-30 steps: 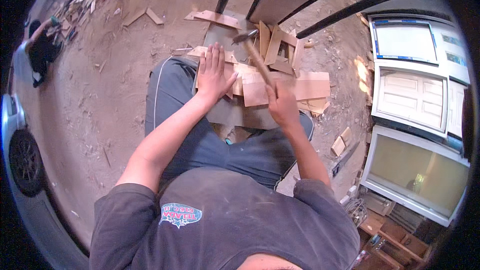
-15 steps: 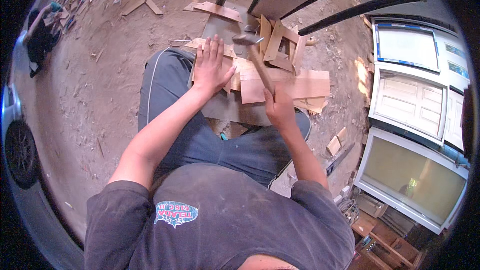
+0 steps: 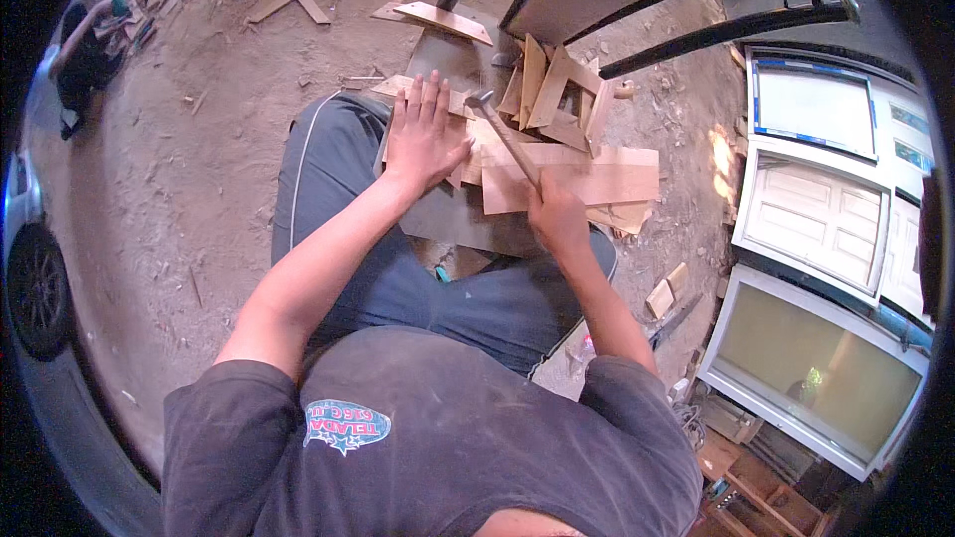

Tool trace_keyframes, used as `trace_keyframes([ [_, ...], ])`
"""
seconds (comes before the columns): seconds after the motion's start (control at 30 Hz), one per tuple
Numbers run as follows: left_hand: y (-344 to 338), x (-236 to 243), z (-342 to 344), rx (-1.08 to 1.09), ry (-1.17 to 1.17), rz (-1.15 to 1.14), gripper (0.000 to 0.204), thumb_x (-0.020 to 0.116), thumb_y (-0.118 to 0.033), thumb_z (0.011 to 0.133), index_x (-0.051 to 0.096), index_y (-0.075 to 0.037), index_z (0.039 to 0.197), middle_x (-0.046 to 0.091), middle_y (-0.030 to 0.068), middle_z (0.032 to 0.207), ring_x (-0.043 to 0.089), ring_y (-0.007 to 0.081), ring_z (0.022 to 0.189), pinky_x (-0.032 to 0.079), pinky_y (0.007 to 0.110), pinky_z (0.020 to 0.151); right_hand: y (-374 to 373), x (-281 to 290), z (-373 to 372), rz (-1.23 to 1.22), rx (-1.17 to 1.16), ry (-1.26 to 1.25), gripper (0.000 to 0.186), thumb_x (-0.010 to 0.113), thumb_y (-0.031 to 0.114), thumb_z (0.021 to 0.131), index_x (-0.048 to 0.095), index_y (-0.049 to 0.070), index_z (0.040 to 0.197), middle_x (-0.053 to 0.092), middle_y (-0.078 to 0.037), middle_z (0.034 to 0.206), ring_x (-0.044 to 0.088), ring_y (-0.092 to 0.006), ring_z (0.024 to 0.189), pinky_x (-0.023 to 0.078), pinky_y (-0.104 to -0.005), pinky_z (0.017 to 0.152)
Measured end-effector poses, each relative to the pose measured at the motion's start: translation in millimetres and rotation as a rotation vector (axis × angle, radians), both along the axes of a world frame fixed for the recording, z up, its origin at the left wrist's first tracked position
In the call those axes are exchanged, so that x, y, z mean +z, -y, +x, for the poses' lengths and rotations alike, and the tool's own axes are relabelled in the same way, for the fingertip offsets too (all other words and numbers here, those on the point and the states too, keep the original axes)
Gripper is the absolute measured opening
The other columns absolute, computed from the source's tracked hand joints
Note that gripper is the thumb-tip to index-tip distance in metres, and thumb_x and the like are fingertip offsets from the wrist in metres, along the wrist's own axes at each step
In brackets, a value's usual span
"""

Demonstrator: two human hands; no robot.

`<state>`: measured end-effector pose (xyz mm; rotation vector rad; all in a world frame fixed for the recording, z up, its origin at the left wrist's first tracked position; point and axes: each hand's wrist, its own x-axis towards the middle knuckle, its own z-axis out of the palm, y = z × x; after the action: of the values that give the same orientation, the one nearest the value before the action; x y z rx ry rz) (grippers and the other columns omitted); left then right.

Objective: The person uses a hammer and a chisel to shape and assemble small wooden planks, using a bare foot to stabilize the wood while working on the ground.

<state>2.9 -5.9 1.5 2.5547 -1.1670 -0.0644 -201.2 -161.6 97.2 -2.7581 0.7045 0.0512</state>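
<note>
My left hand (image 3: pixel 422 134) lies flat, fingers stretched, on small pieces of thin wood (image 3: pixel 454 167) over my lap. In my right hand (image 3: pixel 559 217) is the handle of a hammer (image 3: pixel 511 146). Its head is close to the left hand's fingertips, beside the edge of the wood; whether it touches the wood I cannot tell. To the right, a flat pale board (image 3: pixel 617 175) lies across a grey slab (image 3: pixel 468 219). Just beyond the hammer stand stacked wooden frames (image 3: pixel 569 89), one with a square opening. Part of the wood is hidden under my left hand.
A black-framed chair or stand (image 3: pixel 686 35) leans in from the far right. White panelled doors (image 3: pixel 811 204) and an old television (image 3: pixel 816 358) line the right side. At far left, a person (image 3: pixel 85 70) crouches near scattered wood, with a car wheel (image 3: pixel 38 288) below.
The hammer head has come down and a little left, nearer to the wood by my left hand. My left hand stays in place.
</note>
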Motion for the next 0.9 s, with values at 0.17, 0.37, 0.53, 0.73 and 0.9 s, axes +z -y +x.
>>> trace_keyframes([
  [0.17,-0.9,-4.1,-1.0,0.003,0.040,-0.039,0.107,0.057,-0.070,0.092,0.022,-0.002,0.166,0.016,0.0173,0.175,0.011,0.0375,0.162,0.008,0.055,0.131,-9.7,22.3,0.2,0.100,-0.065,0.143,0.026,0.066,0.029,0.102,0.059,0.004,0.100,0.065,-0.025,0.078,0.066,-0.0476,0.073,0.050,-0.0547,0.062],
  [0.37,-2.0,-2.4,2.1,-0.026,-0.042,-0.117,0.111,0.057,-0.073,0.091,0.019,-0.003,0.168,0.015,0.0177,0.175,0.009,0.0364,0.163,0.004,0.054,0.131,4.7,-3.2,-2.2,-0.014,0.054,0.155,0.025,0.067,0.029,0.102,0.062,0.005,0.101,0.064,-0.023,0.075,0.066,-0.0458,0.069,0.050,-0.0535,0.060],
  [0.53,1.4,3.4,0.4,-0.009,-0.012,-0.037,0.112,0.058,-0.074,0.090,0.020,-0.002,0.167,0.015,0.0178,0.175,0.009,0.0363,0.163,0.005,0.055,0.131,-2.1,27.3,2.5,0.069,0.050,0.246,0.023,0.069,0.027,0.100,0.061,0.005,0.102,0.064,-0.023,0.074,0.065,-0.0468,0.069,0.051,-0.0542,0.060],
  [0.73,0.3,1.3,2.3,-0.013,0.023,-0.036,0.114,0.062,-0.073,0.088,0.020,-0.002,0.167,0.015,0.0197,0.175,0.012,0.0397,0.162,0.015,0.058,0.129,10.8,18.3,6.8,-0.023,-0.068,0.106,0.020,0.071,0.022,0.098,0.060,0.005,0.102,0.064,-0.023,0.077,0.066,-0.0465,0.070,0.052,-0.0529,0.061],
  [0.9,-0.7,-0.5,2.7,-0.020,0.017,-0.089,0.115,0.062,-0.073,0.087,0.019,-0.002,0.167,0.014,0.0190,0.175,0.011,0.0394,0.162,0.014,0.058,0.130,21.3,6.5,-3.8,0.026,0.144,0.256,0.018,0.071,0.021,0.098,0.062,0.007,0.103,0.066,-0.022,0.080,0.067,-0.0444,0.070,0.053,-0.0508,0.061],
])
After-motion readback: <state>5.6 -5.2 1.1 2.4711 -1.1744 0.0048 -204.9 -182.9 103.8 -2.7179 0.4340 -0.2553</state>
